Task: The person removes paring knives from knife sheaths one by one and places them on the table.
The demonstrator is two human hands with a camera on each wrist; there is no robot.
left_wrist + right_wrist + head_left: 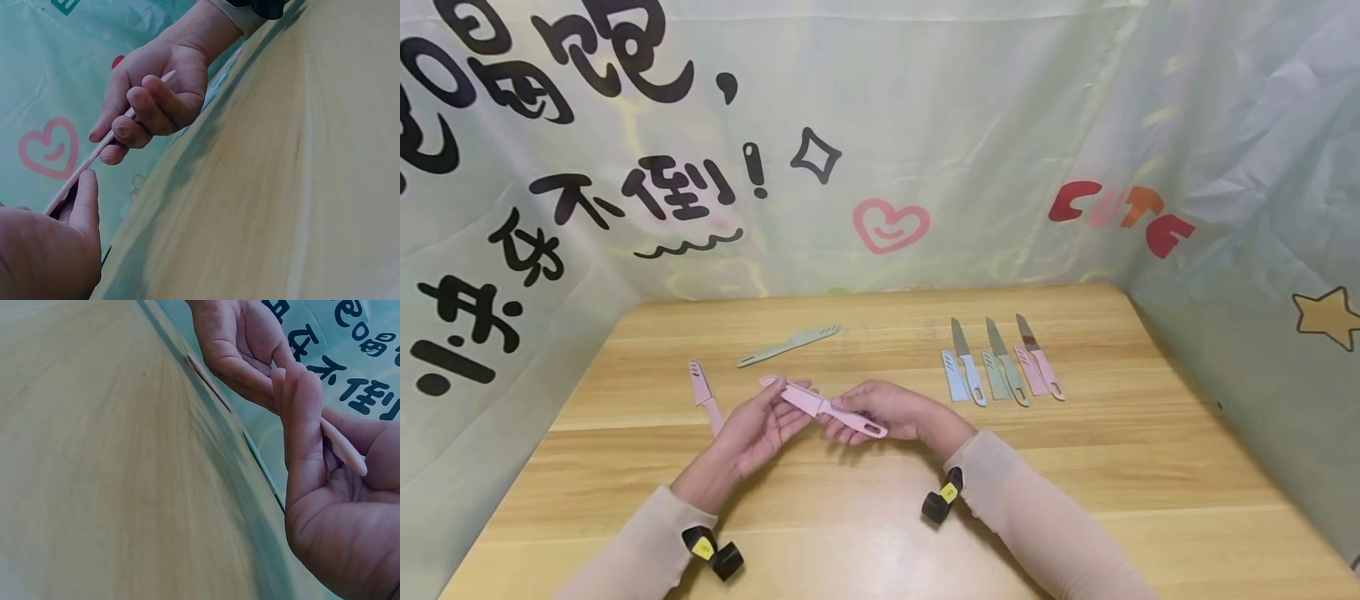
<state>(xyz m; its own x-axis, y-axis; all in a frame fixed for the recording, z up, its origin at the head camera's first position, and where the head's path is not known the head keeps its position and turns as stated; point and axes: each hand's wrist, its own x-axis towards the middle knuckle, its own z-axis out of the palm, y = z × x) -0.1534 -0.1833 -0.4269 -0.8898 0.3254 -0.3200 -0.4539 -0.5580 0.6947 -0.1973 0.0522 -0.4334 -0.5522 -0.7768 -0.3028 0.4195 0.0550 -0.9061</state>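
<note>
A pink paring knife [852,419] in its pink sheath [803,399] is held above the table between both hands. My left hand [765,429] pinches the sheath end between thumb and fingers, palm turned up. The handle is gripped by my right hand [883,407], thumb on top, its holed end sticking out toward the front right. In the left wrist view the knife [94,153] appears edge-on between the hands. The right wrist view shows the handle end [345,449] poking out past the right fingers. Whether the blade sits fully in the sheath cannot be seen.
Left of the hands lies another sheathed pink knife [701,385], partly covered by the left hand. Behind them rests a sheathed green knife [790,346]. At right, bare blue [970,375], green [1009,371] and pink knives [1042,367] lie beside matching sheaths. Printed curtains [985,125] surround the table.
</note>
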